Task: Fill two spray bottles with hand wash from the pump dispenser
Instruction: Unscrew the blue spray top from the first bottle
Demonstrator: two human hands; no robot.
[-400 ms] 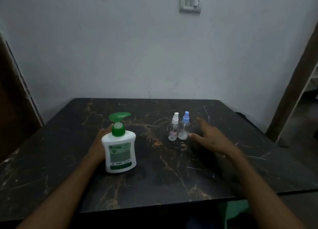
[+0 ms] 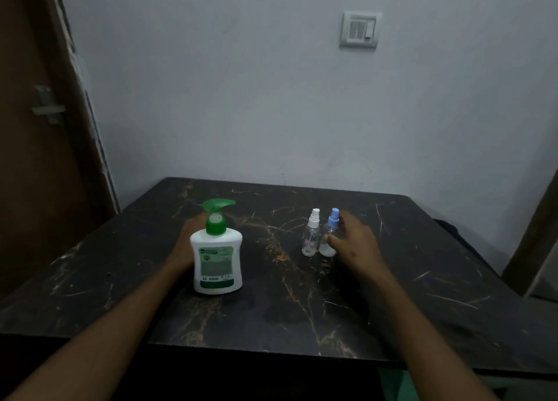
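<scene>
A white pump dispenser [image 2: 216,256] with a green pump head stands left of centre on the dark marble table [image 2: 302,310]. My left hand [image 2: 185,243] wraps round its back and left side, with the fingers hidden behind it. Two small clear spray bottles stand side by side further right: one with a white cap [image 2: 311,234], one with a blue cap [image 2: 330,231]. My right hand [image 2: 354,243] holds the blue-capped bottle, thumb on its front and fingers curled behind it. Both bottles stand upright.
The table's far edge meets a pale wall with a switch plate [image 2: 359,29]. A brown door [image 2: 36,129] with a latch stands at the left. A door frame [image 2: 531,243] rises beyond the table's right edge.
My right hand has moved left from beside the bottles and closed on the blue-capped one. The left hand stays at the dispenser. The camera has swung left.
</scene>
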